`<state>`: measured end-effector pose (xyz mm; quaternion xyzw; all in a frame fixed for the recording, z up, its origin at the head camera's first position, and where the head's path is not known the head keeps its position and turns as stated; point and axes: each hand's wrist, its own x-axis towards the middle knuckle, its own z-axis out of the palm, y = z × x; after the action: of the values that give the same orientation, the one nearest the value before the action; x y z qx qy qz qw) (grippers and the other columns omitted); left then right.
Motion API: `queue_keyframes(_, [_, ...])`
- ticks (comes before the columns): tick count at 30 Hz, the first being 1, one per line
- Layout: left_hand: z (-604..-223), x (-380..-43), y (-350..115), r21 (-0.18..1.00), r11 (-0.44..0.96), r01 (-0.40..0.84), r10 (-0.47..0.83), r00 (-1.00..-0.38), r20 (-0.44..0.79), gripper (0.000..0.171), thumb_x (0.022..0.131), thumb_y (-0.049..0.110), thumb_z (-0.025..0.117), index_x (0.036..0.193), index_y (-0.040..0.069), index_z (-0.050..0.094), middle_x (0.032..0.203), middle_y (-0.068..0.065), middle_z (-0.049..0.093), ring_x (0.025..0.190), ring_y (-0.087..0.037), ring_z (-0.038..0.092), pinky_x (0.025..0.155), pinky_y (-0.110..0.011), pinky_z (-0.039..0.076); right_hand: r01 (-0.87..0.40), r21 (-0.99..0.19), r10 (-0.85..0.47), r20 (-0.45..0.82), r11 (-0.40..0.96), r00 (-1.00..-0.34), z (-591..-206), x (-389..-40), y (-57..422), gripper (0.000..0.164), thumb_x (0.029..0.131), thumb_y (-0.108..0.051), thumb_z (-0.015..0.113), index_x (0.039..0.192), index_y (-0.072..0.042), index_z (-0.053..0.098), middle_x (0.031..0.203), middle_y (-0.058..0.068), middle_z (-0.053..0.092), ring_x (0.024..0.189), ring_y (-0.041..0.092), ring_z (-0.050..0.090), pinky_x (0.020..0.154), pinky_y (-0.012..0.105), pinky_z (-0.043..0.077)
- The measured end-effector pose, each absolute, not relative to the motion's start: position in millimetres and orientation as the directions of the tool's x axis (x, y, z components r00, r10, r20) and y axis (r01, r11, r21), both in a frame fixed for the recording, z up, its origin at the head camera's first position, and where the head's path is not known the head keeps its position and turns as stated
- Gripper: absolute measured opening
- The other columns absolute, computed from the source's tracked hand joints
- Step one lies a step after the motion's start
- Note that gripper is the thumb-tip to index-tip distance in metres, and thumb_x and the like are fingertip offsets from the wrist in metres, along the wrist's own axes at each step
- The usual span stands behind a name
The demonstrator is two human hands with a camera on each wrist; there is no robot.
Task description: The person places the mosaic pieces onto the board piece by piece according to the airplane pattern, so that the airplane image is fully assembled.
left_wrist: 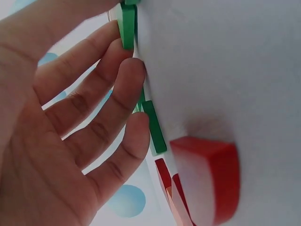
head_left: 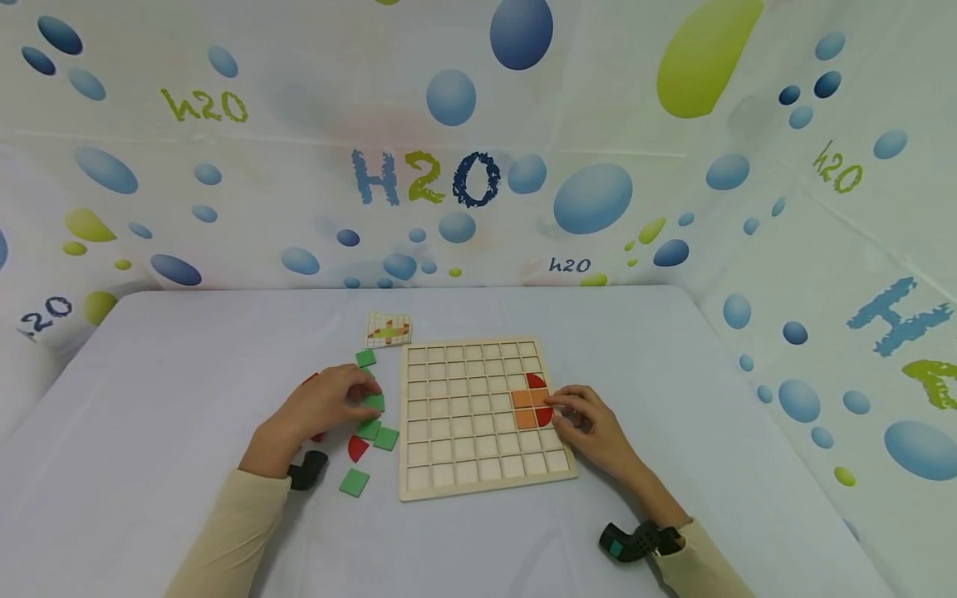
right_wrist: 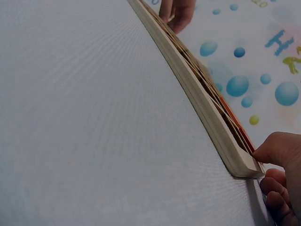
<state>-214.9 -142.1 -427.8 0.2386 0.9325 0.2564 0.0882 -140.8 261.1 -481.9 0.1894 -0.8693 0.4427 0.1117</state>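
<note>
My left hand (head_left: 329, 403) pinches a green square tile (left_wrist: 127, 27) between thumb and fingers, left of the wooden grid board (head_left: 441, 475). Around that hand lie more green squares, such as one tile (head_left: 385, 438), and a red quarter-circle piece (head_left: 358, 448). My right hand (head_left: 594, 425) rests loosely at the board's right rim, a fingertip over the edge. Beside its fingertips sit orange squares (head_left: 526, 419) and red quarter-circle pieces (head_left: 535, 380) in the grid cells. In the right wrist view, its other fingers (right_wrist: 277, 193) bend beside the board's corner.
A small pattern card (head_left: 389, 330) with a red, orange and green figure lies behind the board's left corner. One green square (head_left: 355, 482) lies nearer the front. Red pieces (left_wrist: 207, 179) lie under and beside the left hand. A printed cloth hangs behind the white table.
</note>
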Motion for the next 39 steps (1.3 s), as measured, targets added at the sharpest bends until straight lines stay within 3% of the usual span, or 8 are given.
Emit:
queue_keyframes(20, [-416.2, -208.5, -130.5, 0.576, 0.688, 0.441, 0.557, -0.83, -0.03, 0.026, 0.084, 0.021, 0.076, 0.104, 0.007, 0.069, 0.095, -0.002, 0.062, 0.089, -0.019, 0.058, 0.074, -0.032, 0.05, -0.421, -0.738, -0.226, 0.356, 0.526, -0.907, -484.1, -141.5, 261.0, 0.028, 0.09, -0.004, 0.067, 0.119, -0.005, 0.068, 0.12, 0.01, 0.056, 0.087, 0.012, 0.051, 0.07, 0.023, 0.044])
queue_keyframes(29, [-413.5, -205.4, -120.1, 0.572, 0.683, 0.455, 0.562, -0.827, -0.012, 0.026, 0.084, 0.019, 0.075, 0.104, 0.005, 0.068, 0.096, -0.004, 0.063, 0.089, -0.02, 0.059, 0.076, -0.034, 0.051, -0.447, -0.707, -0.225, 0.39, 0.547, -0.893, -477.9, -140.2, 259.2, 0.029, 0.087, 0.006, 0.067, 0.116, 0.004, 0.067, 0.116, 0.021, 0.057, 0.085, 0.027, 0.054, 0.066, 0.026, 0.045])
queue_keyframes(39, [-414.7, -203.9, -110.5, 0.561, 0.663, 0.496, 0.597, -0.803, 0.004, 0.024, 0.083, 0.021, 0.076, 0.101, 0.007, 0.068, 0.092, 0.001, 0.061, 0.087, -0.017, 0.06, 0.078, -0.035, 0.052, -0.445, -0.72, -0.242, 0.374, 0.532, -0.895, -440.7, -126.2, 242.5, 0.026, 0.086, 0.011, 0.064, 0.112, 0.012, 0.065, 0.113, 0.03, 0.056, 0.084, 0.038, 0.054, 0.066, 0.034, 0.047])
